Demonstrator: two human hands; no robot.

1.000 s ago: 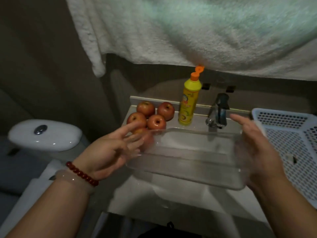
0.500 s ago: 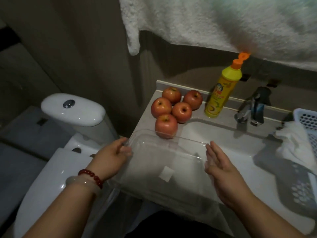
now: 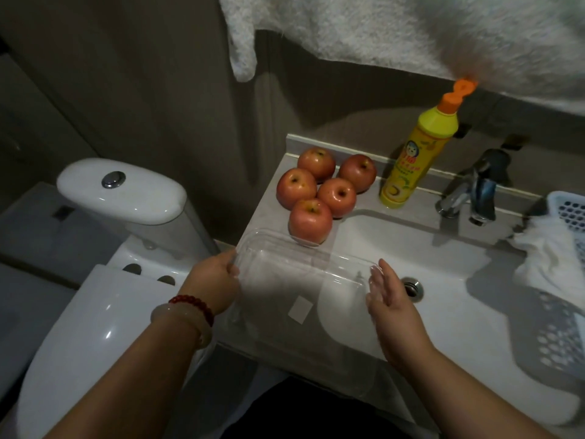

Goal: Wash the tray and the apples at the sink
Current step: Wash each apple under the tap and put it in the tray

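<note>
Seen from a camera worn on the head, looking down at a dim bathroom sink (image 3: 449,274): a clear plastic tray (image 3: 297,299) lies flat across the left front part of the sink top, partly over the basin edge, with a small pale label showing through its bottom. The left hand (image 3: 215,280) grips the tray's left short end, fingers curled over the rim; that wrist wears a red bead bracelet (image 3: 193,304) and a pale bangle (image 3: 183,321) just below it. The right hand (image 3: 389,302) is flat, fingers straight and together, held edge-on against the tray's right end; whether it actually presses the plastic or sits just beside it cannot be told. Five red apples (image 3: 319,191) sit in a tight cluster on the counter at the sink's back left corner, just beyond the tray; the nearest apple touches or nearly touches the tray's far rim. To the right of the apples stands a yellow dish soap bottle (image 3: 414,156) with an orange flip cap, upright against the back ledge. Further right is a chrome faucet (image 3: 474,191), its spout pointing over the basin, and the drain (image 3: 411,288) shows just beyond the right hand. At the far right edge a white perforated basket (image 3: 566,213) rests on the sink's side with a white cloth (image 3: 544,248) draped from it. A fluffy white towel (image 3: 380,30) hangs across the top of the view. To the left of the sink stands a white toilet (image 3: 120,194), its cistern with a round chrome flush button, lid closed below.
</note>
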